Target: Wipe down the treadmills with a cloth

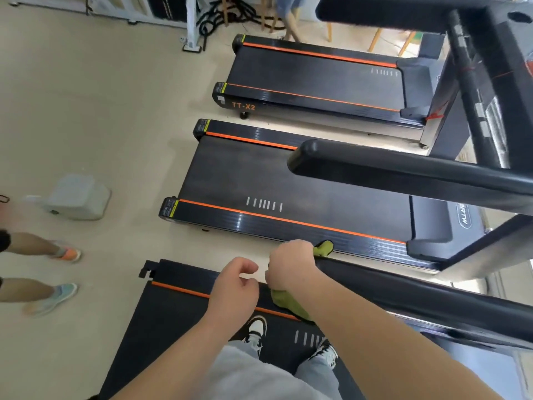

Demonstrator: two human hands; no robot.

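I stand on the belt of the nearest treadmill, black with an orange stripe. My right hand grips a green cloth wrapped over the end of that treadmill's black handrail; a corner of the cloth sticks out past my fingers. My left hand hovers just left of the right one, fingers loosely curled, holding nothing. Two more black treadmills lie beyond, the middle one and the far one.
The middle treadmill's handrail crosses at right, with console frames above it. A person's legs in coloured trainers stand on the floor at left, near a grey plastic step. Chairs and ropes line the far wall.
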